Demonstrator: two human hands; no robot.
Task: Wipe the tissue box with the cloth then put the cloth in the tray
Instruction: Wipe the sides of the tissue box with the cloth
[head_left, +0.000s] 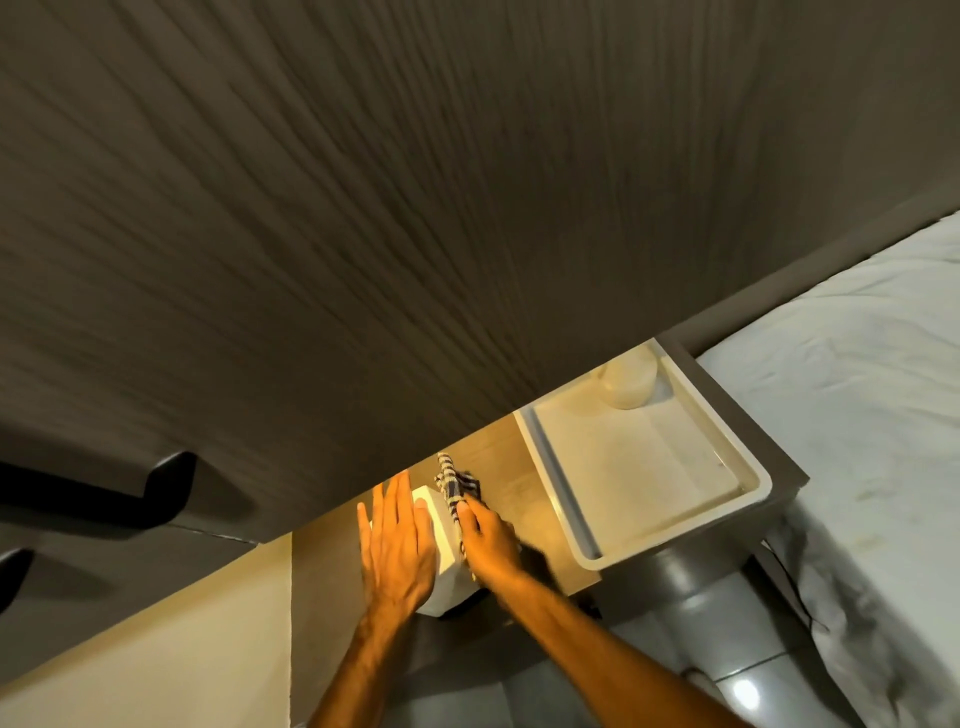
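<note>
A white tissue box (445, 540) stands on a small wooden side table (511, 467) against the wall. My left hand (397, 540) lies flat on the box's left side, fingers spread and pointing up. My right hand (488, 540) grips a checked dark-and-cream cloth (454, 486) and presses it against the right side of the box. The cloth's upper end sticks up past the box. A white rectangular tray (753, 475) sits on the same table to the right, apart from both hands.
A pale round jar (628, 384) stands in the tray's far corner. A grey textured wall fills the upper view. A bed with white sheets (857, 415) lies at the right. A black handle (104, 493) shows at the left. Grey tiled floor (743, 691) is below.
</note>
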